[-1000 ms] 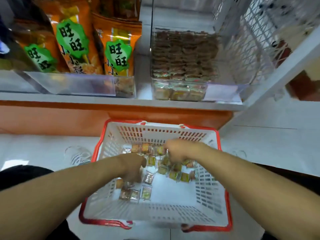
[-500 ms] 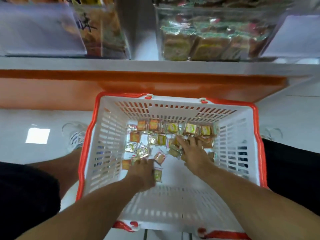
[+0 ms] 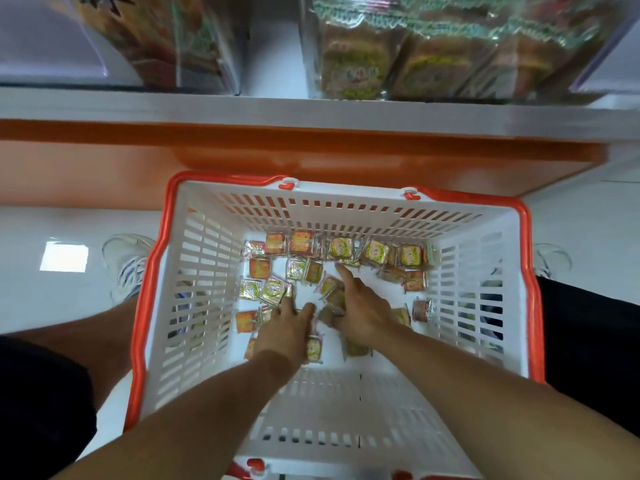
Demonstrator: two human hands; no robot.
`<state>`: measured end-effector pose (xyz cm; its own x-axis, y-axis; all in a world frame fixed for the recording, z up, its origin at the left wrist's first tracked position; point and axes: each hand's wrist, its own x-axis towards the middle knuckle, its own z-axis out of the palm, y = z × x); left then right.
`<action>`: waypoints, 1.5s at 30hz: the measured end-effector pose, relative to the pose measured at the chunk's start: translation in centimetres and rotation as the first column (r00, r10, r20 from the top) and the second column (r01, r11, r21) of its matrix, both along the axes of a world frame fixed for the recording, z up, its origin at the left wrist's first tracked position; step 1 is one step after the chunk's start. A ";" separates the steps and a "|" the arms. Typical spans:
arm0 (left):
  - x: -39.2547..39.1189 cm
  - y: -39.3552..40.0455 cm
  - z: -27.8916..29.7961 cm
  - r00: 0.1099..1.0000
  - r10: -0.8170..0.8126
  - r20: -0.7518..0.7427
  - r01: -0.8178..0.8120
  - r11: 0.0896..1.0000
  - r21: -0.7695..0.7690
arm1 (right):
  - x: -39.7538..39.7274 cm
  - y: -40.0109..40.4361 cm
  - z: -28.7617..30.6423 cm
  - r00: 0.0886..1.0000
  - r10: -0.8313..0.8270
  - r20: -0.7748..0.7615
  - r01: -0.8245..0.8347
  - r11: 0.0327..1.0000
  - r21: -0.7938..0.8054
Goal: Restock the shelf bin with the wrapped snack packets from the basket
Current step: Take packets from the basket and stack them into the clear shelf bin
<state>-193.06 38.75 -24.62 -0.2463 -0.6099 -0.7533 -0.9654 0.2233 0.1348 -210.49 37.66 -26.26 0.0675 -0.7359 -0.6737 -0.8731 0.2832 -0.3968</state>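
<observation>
My white slotted plastic basket with the orange rim point(image 3: 207, 271) sits on the pale glossy floor point(image 3: 52, 299), its far rim just short of the orange shelf base point(image 3: 311, 154). Toward the basket's left wall, small wrapped snack packets in clear film point(image 3: 273, 289) lie loose on the bottom, with bare wall beside them. My left hand point(image 3: 287, 327) reaches in near the basket's middle, fingers stretched forward and touching packets; whether it pinches one I cannot tell. Just right of it, my right hand point(image 3: 360, 306) holds a few packets under curled fingers, forefinger pointing at the far row. The basket's near half is bare. Above its far rim stands the clear plastic shelf bin point(image 3: 450, 46), packets inside.
</observation>
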 end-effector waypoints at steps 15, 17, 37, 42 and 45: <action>-0.6 0.4 -1.5 0.992 -0.120 -0.048 0.121 0.993 0.015 | 0.8 0.4 -0.2 0.972 -0.106 0.211 0.048 0.963 0.265; -0.4 -0.2 -1.1 0.994 0.015 -0.107 -0.003 0.994 0.111 | 0.5 0.1 0.2 0.968 -0.096 0.233 0.030 0.962 0.272; -4.1 -10.6 25.0 0.528 0.671 -0.520 -0.163 0.681 0.713 | -4.0 -7.6 30.9 0.976 -0.031 0.215 0.080 0.971 -0.223; -4.3 -11.4 31.9 0.422 0.632 -0.650 -0.281 0.773 0.569 | -5.1 -7.6 37.4 0.943 -0.072 0.324 0.207 0.892 -0.403; -4.1 -11.4 33.9 0.263 0.793 -0.550 -0.330 0.610 0.721 | -5.1 -7.2 38.6 0.848 -0.130 0.514 0.395 0.802 -0.448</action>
